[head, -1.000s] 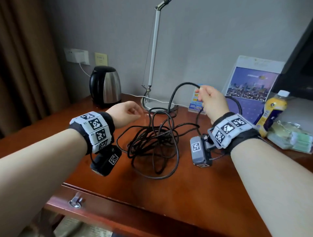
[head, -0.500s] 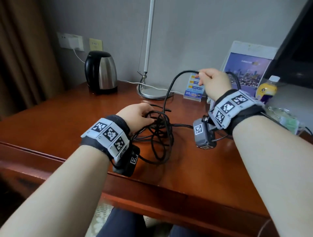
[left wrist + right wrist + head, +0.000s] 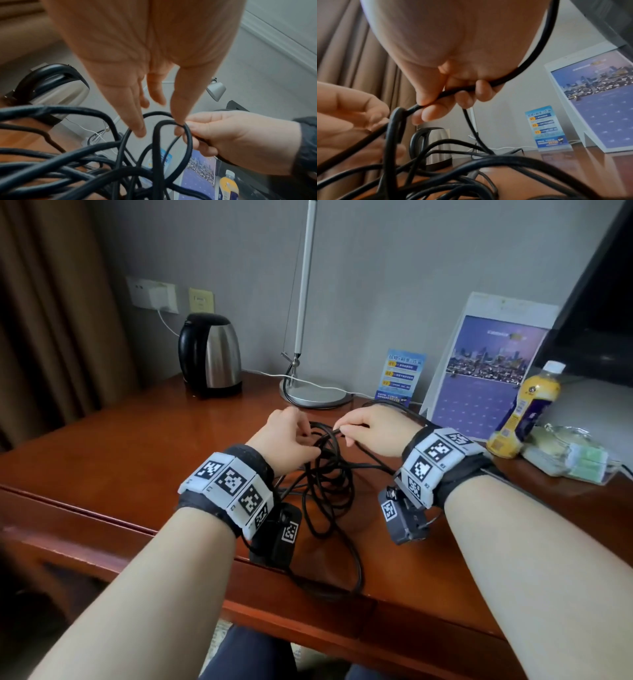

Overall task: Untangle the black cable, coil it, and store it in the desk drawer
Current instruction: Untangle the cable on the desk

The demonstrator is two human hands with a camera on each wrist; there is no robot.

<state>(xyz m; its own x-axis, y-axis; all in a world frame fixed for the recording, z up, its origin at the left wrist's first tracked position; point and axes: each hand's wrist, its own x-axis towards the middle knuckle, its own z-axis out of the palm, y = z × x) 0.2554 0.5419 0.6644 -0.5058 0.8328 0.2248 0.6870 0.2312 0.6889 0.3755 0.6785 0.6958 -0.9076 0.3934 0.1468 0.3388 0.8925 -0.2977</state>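
The black cable [image 3: 330, 484] lies in a tangled heap on the wooden desk [image 3: 137, 446], with one loop reaching the front edge. My right hand [image 3: 342, 433] pinches a strand between thumb and forefinger, the other fingers curled round it; the right wrist view shows this hand [image 3: 426, 108] closely. My left hand [image 3: 301, 436] is right beside it over the heap. In the left wrist view the left hand [image 3: 159, 131] has straight fingers, its thumb tip touching a raised loop of the cable [image 3: 68, 162]. The desk's front panel [image 3: 308, 628] shows no handle.
At the back stand a kettle [image 3: 209, 357], a lamp base [image 3: 315, 397] with a white cord, a blue card [image 3: 399, 378] and a calendar stand [image 3: 486, 371]. A yellow bottle [image 3: 524, 409] and a plastic packet [image 3: 575, 457] sit at the right under a dark screen [image 3: 599, 302].
My right hand has come down and left with its strand, from held high to beside the left hand. The left hand has shifted onto the top of the heap.
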